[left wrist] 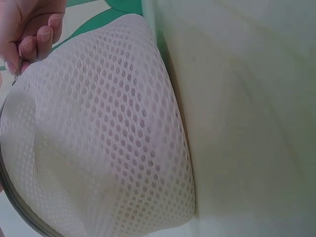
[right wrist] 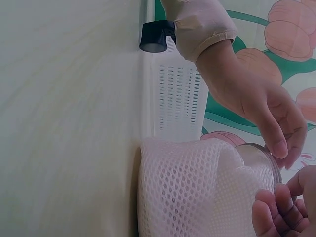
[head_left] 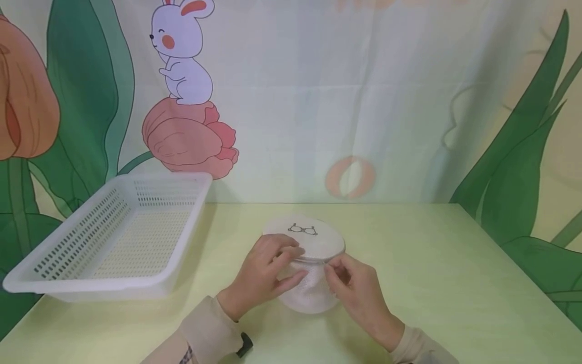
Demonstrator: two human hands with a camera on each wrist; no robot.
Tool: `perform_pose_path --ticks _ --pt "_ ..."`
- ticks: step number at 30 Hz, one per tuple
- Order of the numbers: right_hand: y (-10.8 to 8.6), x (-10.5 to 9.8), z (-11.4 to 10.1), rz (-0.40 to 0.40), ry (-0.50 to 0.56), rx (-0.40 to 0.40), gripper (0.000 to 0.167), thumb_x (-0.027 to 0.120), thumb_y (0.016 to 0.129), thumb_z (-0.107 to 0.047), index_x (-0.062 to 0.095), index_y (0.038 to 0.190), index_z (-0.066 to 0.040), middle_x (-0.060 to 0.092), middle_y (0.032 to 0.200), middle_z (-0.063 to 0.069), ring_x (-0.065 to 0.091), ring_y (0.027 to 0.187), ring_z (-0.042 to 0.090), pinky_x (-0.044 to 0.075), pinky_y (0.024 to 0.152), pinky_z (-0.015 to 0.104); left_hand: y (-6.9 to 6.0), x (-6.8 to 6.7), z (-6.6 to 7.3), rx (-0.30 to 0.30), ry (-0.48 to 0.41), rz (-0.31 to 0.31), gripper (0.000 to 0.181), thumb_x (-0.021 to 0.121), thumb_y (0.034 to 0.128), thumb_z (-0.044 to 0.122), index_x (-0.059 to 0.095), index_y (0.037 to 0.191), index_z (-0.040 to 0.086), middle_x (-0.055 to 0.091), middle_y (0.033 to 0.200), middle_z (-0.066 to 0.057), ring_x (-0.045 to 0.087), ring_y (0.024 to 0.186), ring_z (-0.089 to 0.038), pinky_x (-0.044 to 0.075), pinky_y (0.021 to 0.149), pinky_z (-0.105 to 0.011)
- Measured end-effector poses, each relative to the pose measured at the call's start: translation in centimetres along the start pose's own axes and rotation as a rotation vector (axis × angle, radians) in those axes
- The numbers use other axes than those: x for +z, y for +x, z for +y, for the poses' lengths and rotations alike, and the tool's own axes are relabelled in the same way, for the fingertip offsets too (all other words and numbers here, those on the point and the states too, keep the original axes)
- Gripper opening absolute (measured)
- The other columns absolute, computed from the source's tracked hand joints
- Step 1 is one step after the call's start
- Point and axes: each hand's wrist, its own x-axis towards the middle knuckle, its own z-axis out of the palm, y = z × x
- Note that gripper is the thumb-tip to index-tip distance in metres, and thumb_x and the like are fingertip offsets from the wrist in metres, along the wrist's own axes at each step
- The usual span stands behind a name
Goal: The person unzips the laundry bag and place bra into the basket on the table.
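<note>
A white mesh bag stood on the pale table, just in front of the person, its round lid tilted and printed with a pair of glasses. The right hand had its grip clamped on the small zip pull at the lid's rim, while the left hand's grip was apart, the thumb away from the loosely bent fingers, reaching over the lid's left side and hiding part of its near edge. A white plastic basket with slotted sides sat to the left, well apart from the bag, its bottom bare. Behind the table hung a cloth printed with a rabbit, tulips and large green leaves. A beige sleeve covered the left forearm, with a small black object beside its cuff.
</note>
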Motion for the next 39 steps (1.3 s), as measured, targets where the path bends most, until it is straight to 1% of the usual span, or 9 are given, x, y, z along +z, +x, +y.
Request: perform_pose_path --ticks 4,9,13,16,19,25,31,34,39 --pt "-0.1 0.1 -0.2 -0.002 -0.003 0.004 0.012 0.063 0.085 0.000 0.061 0.078 -0.009 0.058 0.062 -0.008 0.049 0.057 -0.004 0.046 0.050 0.019 0.1 0.2 0.5 -0.016 -0.010 0.001 0.034 0.053 0.0967 0.039 0.063 0.103 0.007 0.063 0.103 -0.008 0.058 0.098 -0.023 0.049 0.088 -0.035" --pt "-0.2 0.3 -0.4 -0.017 0.003 -0.005 0.011 0.063 0.086 0.000 0.063 0.080 -0.009 0.060 0.064 -0.007 0.051 0.058 -0.004 0.048 0.052 0.019 0.1 0.5 0.8 -0.046 -0.032 -0.025 0.031 0.065 0.0905 0.036 0.064 0.107 0.009 0.064 0.106 -0.007 0.059 0.102 -0.022 0.049 0.092 -0.036" --pt "-0.3 0.4 -0.5 -0.024 0.011 -0.024 0.011 0.063 0.086 0.000 0.063 0.080 -0.010 0.060 0.064 -0.007 0.050 0.059 -0.004 0.047 0.052 0.018 0.0 0.7 0.8 -0.059 -0.030 -0.044 0.029 0.073 0.0838 0.032 0.065 0.104 0.012 0.064 0.106 -0.006 0.059 0.102 -0.021 0.050 0.091 -0.035" --pt "-0.4 0.5 -0.5 -0.020 0.012 -0.039 0.012 0.064 0.085 0.000 0.062 0.080 -0.010 0.060 0.064 -0.007 0.050 0.059 -0.004 0.047 0.051 0.019 -0.1 0.8 0.7 -0.047 -0.024 -0.044 0.026 0.075 0.0816 0.030 0.065 0.099 0.014 0.063 0.104 -0.005 0.060 0.100 -0.020 0.050 0.089 -0.035" --pt "-0.5 0.6 -0.5 -0.024 0.010 -0.048 0.012 0.064 0.085 0.000 0.062 0.080 -0.010 0.061 0.064 -0.007 0.050 0.059 -0.005 0.047 0.051 0.018 -0.3 0.9 0.6 -0.027 -0.020 -0.036 0.021 0.074 0.0828 0.029 0.065 0.095 0.014 0.063 0.102 -0.004 0.060 0.098 -0.019 0.050 0.086 -0.034" --pt "-0.7 0.8 -0.5 -0.027 -0.006 -0.052 0.012 0.065 0.084 0.000 0.062 0.079 -0.010 0.061 0.064 -0.007 0.049 0.059 -0.006 0.047 0.052 0.018 -0.7 1.1 0.4 0.000 -0.016 -0.017 0.016 0.067 0.0896 0.030 0.064 0.091 0.015 0.063 0.099 -0.003 0.061 0.096 -0.018 0.050 0.083 -0.032" --pt "-0.9 0.9 -0.6 -0.022 0.000 -0.072 0.013 0.064 0.083 0.002 0.062 0.078 -0.010 0.061 0.064 -0.006 0.049 0.059 -0.006 0.046 0.051 0.018 -0.8 1.2 0.3 0.022 -0.010 -0.004 0.015 0.065 0.0912 0.029 0.064 0.089 0.014 0.062 0.098 -0.002 0.061 0.096 -0.017 0.049 0.082 -0.031" --pt "-0.9 0.9 -0.6 -0.019 -0.004 -0.060 0.013 0.064 0.083 0.001 0.062 0.078 -0.010 0.060 0.064 -0.008 0.048 0.059 -0.006 0.045 0.051 0.018 -0.8 1.1 0.3 0.035 0.007 -0.005 0.016 0.062 0.0933 0.029 0.064 0.089 0.014 0.062 0.097 -0.002 0.062 0.096 -0.017 0.050 0.082 -0.031" --pt "-0.8 0.9 -0.7 -0.016 -0.009 -0.039 0.014 0.064 0.082 0.001 0.061 0.076 -0.011 0.058 0.062 -0.009 0.047 0.058 -0.005 0.044 0.049 0.018 -0.8 1.0 0.3 0.036 0.031 -0.011 0.018 0.058 0.0956 0.029 0.064 0.089 0.013 0.062 0.097 -0.003 0.062 0.095 -0.018 0.050 0.081 -0.030"
